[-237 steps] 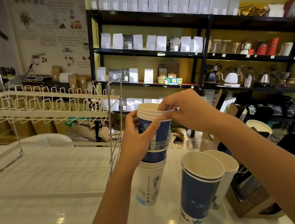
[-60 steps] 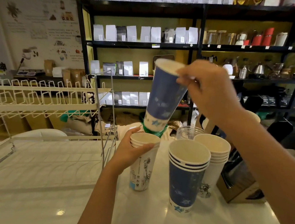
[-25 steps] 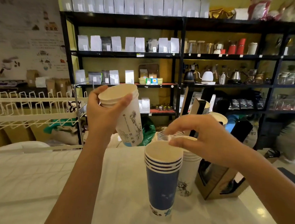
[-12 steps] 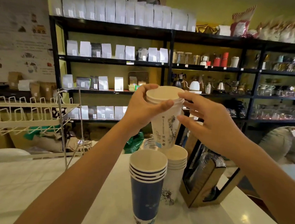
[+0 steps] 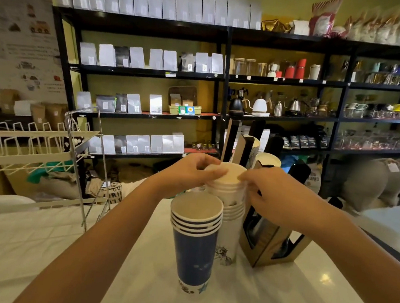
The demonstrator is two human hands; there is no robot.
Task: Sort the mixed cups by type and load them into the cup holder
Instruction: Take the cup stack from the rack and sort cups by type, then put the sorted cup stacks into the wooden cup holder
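- Two bare hands meet over the tall stack of white printed paper cups (image 5: 230,217) on the white countertop (image 5: 40,253).
- Left hand (image 5: 187,174) grips the stack's top rim; right hand (image 5: 272,196) clasps its side.
- Nested blue paper cups (image 5: 194,247) stand just in front, touching.
- Brown cardboard cup holder (image 5: 273,244) sits beside them.

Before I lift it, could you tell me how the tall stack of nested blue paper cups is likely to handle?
The stack of nested blue paper cups is probably light, being thin paper. Standing tall on a narrow base, it may tip if nudged near the rim. Its walls likely dent under a hard squeeze.
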